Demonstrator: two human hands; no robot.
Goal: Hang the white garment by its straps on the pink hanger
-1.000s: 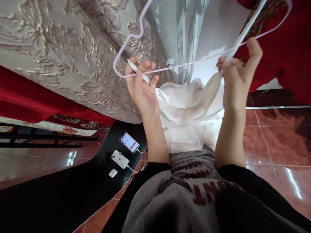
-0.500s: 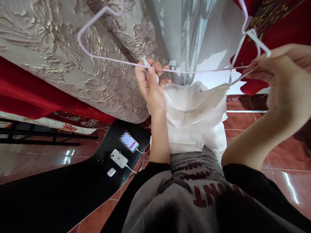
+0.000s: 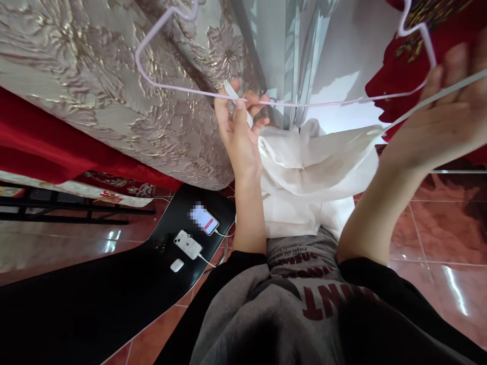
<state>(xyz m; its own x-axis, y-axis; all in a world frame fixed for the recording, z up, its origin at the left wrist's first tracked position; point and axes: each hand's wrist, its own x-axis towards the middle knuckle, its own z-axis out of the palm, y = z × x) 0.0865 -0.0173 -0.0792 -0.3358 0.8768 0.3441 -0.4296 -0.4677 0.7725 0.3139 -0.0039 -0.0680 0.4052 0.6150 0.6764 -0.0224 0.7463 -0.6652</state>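
My left hand (image 3: 241,119) is closed around the lower bar of a pale pink wire hanger (image 3: 182,91), pinching a white strap (image 3: 233,92) against it. Below the bar hangs a sheer white garment (image 3: 319,172), its upper edge sagging between my hands. At the right edge, my right hand (image 3: 445,109) has another white strap (image 3: 414,107) drawn tight across its palm and fingers. Those fingers are partly stretched and lie by the hanger's right end; part of the hand is out of frame. The hanger's top is also cut off.
A beige and gold floral fabric (image 3: 83,66) hangs at left, with red cloth (image 3: 57,147) beside it. On a black bench (image 3: 95,299) lie two phones on cables (image 3: 188,245) and a small white case (image 3: 177,265). Red fabric (image 3: 388,96) hangs at right.
My right hand has moved up and right, pulling the right strap straight; the strap no longer loops over the hanger's right end. The hanger has shifted slightly right. My left hand keeps its hold.
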